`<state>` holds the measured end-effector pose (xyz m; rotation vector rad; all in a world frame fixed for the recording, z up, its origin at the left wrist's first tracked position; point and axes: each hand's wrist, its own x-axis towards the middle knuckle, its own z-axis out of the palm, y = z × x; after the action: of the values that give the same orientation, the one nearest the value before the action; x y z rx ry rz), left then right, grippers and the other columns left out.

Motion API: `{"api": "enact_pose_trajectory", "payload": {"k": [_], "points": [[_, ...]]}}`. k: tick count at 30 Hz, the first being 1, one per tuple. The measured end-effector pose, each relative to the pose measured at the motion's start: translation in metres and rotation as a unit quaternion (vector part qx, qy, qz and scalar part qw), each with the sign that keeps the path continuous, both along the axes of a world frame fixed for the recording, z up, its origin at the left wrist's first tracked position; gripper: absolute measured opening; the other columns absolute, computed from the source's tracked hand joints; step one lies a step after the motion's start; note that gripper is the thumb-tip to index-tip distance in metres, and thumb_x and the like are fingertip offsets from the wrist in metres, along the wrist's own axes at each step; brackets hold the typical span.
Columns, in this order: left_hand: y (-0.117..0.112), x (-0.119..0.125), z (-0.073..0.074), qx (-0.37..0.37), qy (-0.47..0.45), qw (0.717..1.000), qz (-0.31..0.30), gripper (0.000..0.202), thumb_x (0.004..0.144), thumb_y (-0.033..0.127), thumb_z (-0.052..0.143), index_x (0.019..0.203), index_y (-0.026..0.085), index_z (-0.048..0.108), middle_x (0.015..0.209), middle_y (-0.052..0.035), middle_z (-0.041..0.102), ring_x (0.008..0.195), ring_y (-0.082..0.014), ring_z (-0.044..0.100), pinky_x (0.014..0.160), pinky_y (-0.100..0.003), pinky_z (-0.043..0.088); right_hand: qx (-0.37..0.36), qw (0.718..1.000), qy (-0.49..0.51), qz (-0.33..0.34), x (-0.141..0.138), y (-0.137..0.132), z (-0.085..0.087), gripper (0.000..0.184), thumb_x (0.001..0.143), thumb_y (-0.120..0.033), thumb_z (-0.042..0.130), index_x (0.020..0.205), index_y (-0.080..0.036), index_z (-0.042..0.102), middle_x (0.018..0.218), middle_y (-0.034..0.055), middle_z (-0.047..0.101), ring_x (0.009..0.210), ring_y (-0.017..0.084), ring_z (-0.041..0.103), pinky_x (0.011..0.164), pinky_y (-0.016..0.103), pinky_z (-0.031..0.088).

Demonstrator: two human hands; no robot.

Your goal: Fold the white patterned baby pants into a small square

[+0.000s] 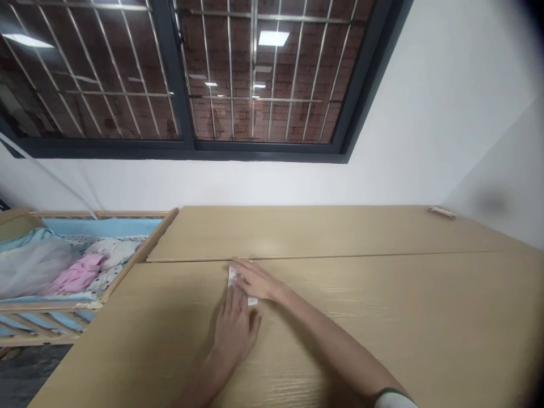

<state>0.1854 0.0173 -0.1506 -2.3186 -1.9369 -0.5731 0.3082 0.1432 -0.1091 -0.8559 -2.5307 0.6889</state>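
A small white folded piece of paper (233, 276) lies on the light wooden table (382, 317), near the seam between its two boards. My right hand (255, 280) lies flat over the paper, fingers stretched out and pressing it down. My left hand (235, 328) rests flat on the table just below it, fingertips touching the paper's lower edge. Most of the paper is hidden under the two hands.
A wooden baby cot (127, 255) with pink and white cloths (80, 272) stands against the table's left side. A small wooden block (442, 212) lies at the far right corner. A barred window (191, 73) and white wall are behind.
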Motion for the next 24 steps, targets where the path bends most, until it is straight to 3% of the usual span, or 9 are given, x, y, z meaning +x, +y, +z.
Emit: {"api": "enact_pose_trajectory", "payload": {"k": [3,6,8,13,18,20,24], "points": [[-0.012,0.01,-0.014,-0.006,0.043,0.999,-0.024,0.048,0.098,0.044,0.048,0.127,0.01,0.067,0.129,-0.0213,0.065,0.126,-0.0392,0.055,0.109,-0.053,0.041,-0.025,0.992,-0.056,0.109,-0.001,-0.026,-0.002,0.056,0.107,-0.049,0.036,0.16,-0.03,0.031,0.167,0.0018,0.025,0.154,0.021,0.022,0.126,0.038,0.017],[-0.013,0.008,-0.02,-0.028,0.042,0.996,-0.071,0.041,0.099,0.04,0.048,0.123,0.016,0.071,0.123,-0.017,0.069,0.118,-0.036,0.061,0.106,-0.053,0.044,-0.063,0.983,-0.106,0.134,0.004,-0.031,-0.012,0.056,0.108,-0.051,0.03,0.159,-0.028,0.033,0.166,0.0026,0.027,0.154,0.02,0.021,0.127,0.039,0.012],[-0.011,0.006,-0.019,-0.029,0.041,0.997,-0.061,0.044,0.099,0.038,0.046,0.128,0.012,0.066,0.128,-0.0188,0.066,0.121,-0.0353,0.059,0.105,-0.05,0.046,-0.06,0.982,-0.126,0.125,0.01,-0.021,-0.018,0.056,0.108,-0.051,0.028,0.159,-0.028,0.033,0.165,0.0027,0.028,0.154,0.021,0.02,0.127,0.041,0.011],[-0.009,0.012,-0.019,-0.049,0.029,0.998,-0.02,0.06,0.097,0.041,0.048,0.146,0.006,0.049,0.151,-0.0235,0.047,0.14,-0.04,0.042,0.111,-0.053,0.039,0.038,0.99,-0.097,0.092,0.017,0.021,-0.025,0.054,0.108,-0.044,0.033,0.158,-0.026,0.035,0.164,0.0041,0.03,0.154,0.021,0.021,0.127,0.044,0.012],[-0.009,0.015,-0.017,-0.099,0.001,0.995,-0.013,0.065,0.097,0.042,0.048,0.152,0.01,0.041,0.158,-0.0207,0.038,0.145,-0.0402,0.036,0.115,-0.054,0.034,0.054,0.994,-0.084,0.054,0.014,0.045,-0.029,0.053,0.106,-0.04,0.039,0.156,-0.025,0.038,0.164,0.0033,0.032,0.153,0.02,0.025,0.127,0.043,0.016],[-0.005,0.008,-0.009,-0.119,-0.015,0.993,-0.022,0.061,0.097,0.039,0.048,0.152,0.012,0.041,0.158,-0.0185,0.04,0.145,-0.0381,0.037,0.116,-0.051,0.034,0.064,0.993,-0.081,0.05,0.013,0.047,-0.031,0.053,0.106,-0.04,0.041,0.156,-0.024,0.04,0.162,0.0049,0.034,0.152,0.021,0.028,0.127,0.043,0.018],[0.019,-0.019,0.012,-0.159,-0.06,0.985,-0.035,0.041,0.103,0.036,0.04,0.137,0.019,0.055,0.141,-0.0111,0.059,0.132,-0.0261,0.051,0.111,-0.036,0.038,0.139,0.986,-0.086,-0.007,0.013,0.037,-0.032,0.058,0.105,-0.044,0.041,0.157,-0.017,0.035,0.162,0.0124,0.035,0.152,0.025,0.027,0.125,0.046,0.018]]}}
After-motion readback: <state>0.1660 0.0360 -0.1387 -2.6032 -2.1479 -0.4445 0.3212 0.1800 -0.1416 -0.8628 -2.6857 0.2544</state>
